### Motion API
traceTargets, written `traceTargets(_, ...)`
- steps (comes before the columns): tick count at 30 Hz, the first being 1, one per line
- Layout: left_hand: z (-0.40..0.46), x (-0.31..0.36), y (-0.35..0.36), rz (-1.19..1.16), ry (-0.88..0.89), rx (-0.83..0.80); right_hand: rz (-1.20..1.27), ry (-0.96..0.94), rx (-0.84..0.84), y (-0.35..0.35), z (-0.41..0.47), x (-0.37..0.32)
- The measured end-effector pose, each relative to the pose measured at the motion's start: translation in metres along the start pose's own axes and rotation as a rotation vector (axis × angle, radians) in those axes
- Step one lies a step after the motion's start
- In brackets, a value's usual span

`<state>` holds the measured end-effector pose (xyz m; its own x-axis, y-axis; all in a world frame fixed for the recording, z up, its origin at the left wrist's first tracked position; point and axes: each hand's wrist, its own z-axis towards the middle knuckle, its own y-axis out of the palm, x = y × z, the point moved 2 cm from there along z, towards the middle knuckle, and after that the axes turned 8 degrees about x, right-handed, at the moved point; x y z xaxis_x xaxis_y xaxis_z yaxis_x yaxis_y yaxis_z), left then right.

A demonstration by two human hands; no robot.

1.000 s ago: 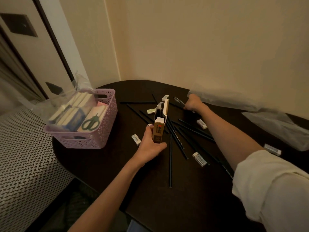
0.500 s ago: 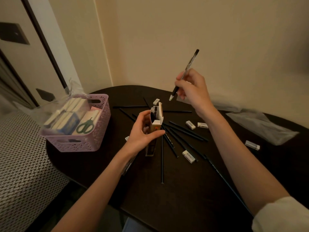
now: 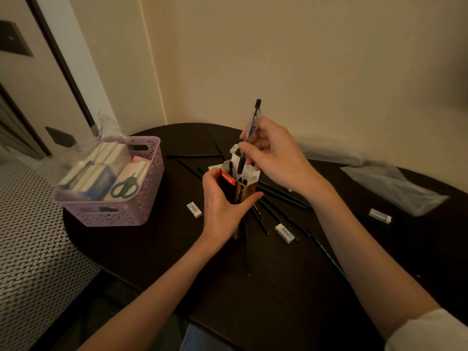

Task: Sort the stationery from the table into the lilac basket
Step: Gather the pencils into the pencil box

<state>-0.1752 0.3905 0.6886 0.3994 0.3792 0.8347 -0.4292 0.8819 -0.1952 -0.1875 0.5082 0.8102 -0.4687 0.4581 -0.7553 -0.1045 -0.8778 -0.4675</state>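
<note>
- Right hand [image 3: 273,158] pinching pen [image 3: 249,135], tip entering carton [image 3: 239,184] gripped upright by left hand [image 3: 222,206]; could snag on flap, tipping carton.
- Pencils [image 3: 278,196], erasers [image 3: 285,233] loose on table [image 3: 152,249]; lilac basket [image 3: 149,198] left, well apart.

The pen [image 3: 249,138], picked from the far side of the table a second ago and raised clear above it half a second ago, is now brought over the box [image 3: 238,184] by the right hand [image 3: 273,155], its lower tip entering the open top. The box, then standing on the table, is now lifted and held upright by the left hand [image 3: 225,203].
</note>
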Motion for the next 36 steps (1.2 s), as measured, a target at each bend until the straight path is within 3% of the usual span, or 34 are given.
traceTargets(6,-0.008,-0.002,0.002,-0.01,-0.006,0.069,-0.12,0.017,-0.089,-0.01,0.001,0.003)
traceTargets(11,-0.007,-0.004,0.002,0.012,-0.007,0.049,-0.074,-0.07,-0.021,-0.014,-0.001,-0.006)
traceTargets(15,-0.008,-0.005,0.002,0.011,0.008,0.039,-0.207,-0.09,-0.124,-0.009,-0.001,-0.007)
traceTargets(18,-0.008,-0.004,0.002,0.013,0.015,0.038,-0.138,-0.029,-0.176,-0.004,-0.005,-0.003)
traceTargets(23,-0.008,-0.006,0.0,0.011,0.015,0.047,-0.255,-0.027,-0.129,-0.007,-0.007,0.001)
traceTargets(29,-0.007,-0.006,0.001,0.017,0.003,0.044,-0.036,0.001,-0.011,-0.014,-0.01,-0.008)
traceTargets(36,-0.007,-0.007,0.0,0.019,-0.003,0.032,-0.079,-0.048,-0.145,-0.023,-0.007,-0.013)
